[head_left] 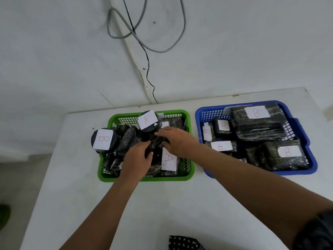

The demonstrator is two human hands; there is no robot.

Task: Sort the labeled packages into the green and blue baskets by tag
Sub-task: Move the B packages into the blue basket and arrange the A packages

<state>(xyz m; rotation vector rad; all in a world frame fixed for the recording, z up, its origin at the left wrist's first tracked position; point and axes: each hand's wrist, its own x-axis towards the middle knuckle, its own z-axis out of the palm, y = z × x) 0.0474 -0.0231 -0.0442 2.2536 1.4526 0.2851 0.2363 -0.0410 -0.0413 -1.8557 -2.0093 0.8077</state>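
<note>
Gripping one black-wrapped pkg [156, 141] from both ends, the left hand [137, 159] and right hand [175, 139] are both set over the middle of the green basket [144, 178]. Left fingers are curled round its near end, right fingers and thumb are clamped on its far end; the 2 hands sit close together, nearly touching. No tag is seen on this pkg, as the wrap faces up dark and the hands cover much of it, so a two-handed hold is prob. used to turn it and find the label.

Around the hands, other wrapped pkgs are piled in the green basket: an A pkg [146, 120] is propped at the back, a second A pkg [169, 158] lies flat just beside the right wrist. A round B pkg [103, 139] is perched on the left rim, half out of the basket; it is judged misplaced by tag and prob. still to be moved.

To the right, well apart across a strip of table [162, 204], the blue basket [311, 159] is filled w/ pkgs all tagged B, labels kept face up so they can be checked. Beyond the table, cables [144, 42] are hung on the wall.
</note>
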